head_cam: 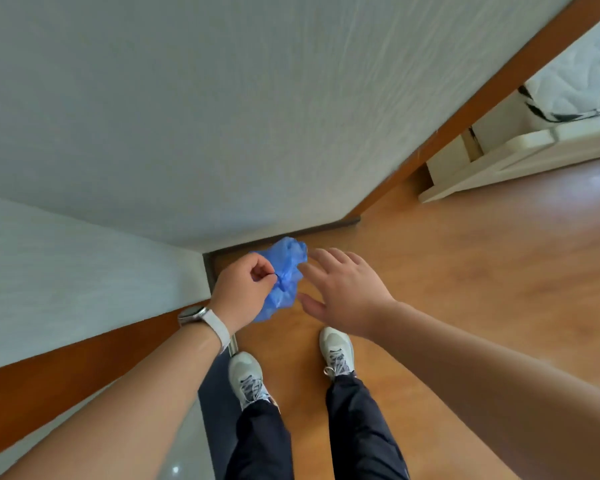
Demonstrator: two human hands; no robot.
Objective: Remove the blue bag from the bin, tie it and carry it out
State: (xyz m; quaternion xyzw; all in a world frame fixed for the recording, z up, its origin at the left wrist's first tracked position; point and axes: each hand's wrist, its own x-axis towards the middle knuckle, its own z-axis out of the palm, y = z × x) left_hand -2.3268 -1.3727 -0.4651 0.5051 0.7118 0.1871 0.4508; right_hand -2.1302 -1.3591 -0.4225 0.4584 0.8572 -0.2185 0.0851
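Up close, left hand (245,289) pinches the blue bag (284,275); right hand (343,292) spread open beside it.

Crinkled plastic bag (284,275) — glossy wood floor (465,271)

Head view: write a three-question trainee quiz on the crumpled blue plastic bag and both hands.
1. True or false: the crumpled blue plastic bag lies on the wooden floor.
2. Which hand has a grip on the bag: A) left hand, B) right hand, C) both?
3. Fill in: the right hand's fingers are ____ (spread or clenched).

Key
1. False; it hangs pinched in a hand, above the floor.
2. A; the right hand is open beside the bag, not visibly holding it.
3. Spread.
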